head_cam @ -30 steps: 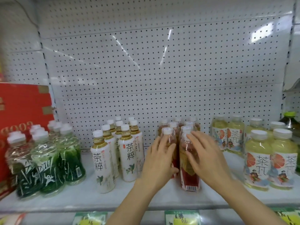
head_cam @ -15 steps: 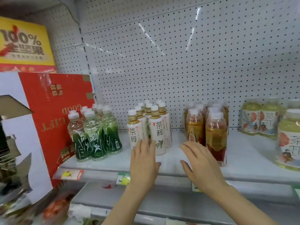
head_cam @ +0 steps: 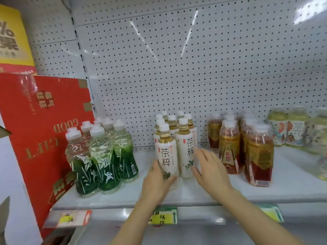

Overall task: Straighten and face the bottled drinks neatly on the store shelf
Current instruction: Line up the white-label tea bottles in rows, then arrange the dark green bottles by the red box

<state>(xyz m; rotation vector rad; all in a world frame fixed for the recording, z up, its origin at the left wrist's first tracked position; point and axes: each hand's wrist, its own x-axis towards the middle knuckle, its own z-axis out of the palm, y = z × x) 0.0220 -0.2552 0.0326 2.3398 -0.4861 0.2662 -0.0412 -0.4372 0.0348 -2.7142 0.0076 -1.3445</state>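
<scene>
Two white-labelled tea bottles lead the cluster you are working on, standing mid-shelf between the green bottles (head_cam: 104,156) and the amber bottles (head_cam: 244,149). Your left hand (head_cam: 159,181) wraps the lower body of the front-left tea bottle (head_cam: 167,156), thumb on its left flank and fingers curling round the base, so that grip is closed on it. Your right hand (head_cam: 210,167) is spread flat with fingers apart, its fingertips at the right flank of the front-right tea bottle (head_cam: 187,152); it grasps nothing, and whether it truly touches the bottle is hard to tell through the blur.

To do this step well, keep both bottles planted on the shelf (head_cam: 185,193) and slide or twist them, not lift them. The left bottle stands a little nearer the shelf edge than its neighbour, so bring the two fronts level. Both labels already show their black characters to you; turn only enough to square them. Use the open right palm as a stop so the rows behind, whose white caps crowd close, do not get knocked sideways toward the amber bottles.
</scene>
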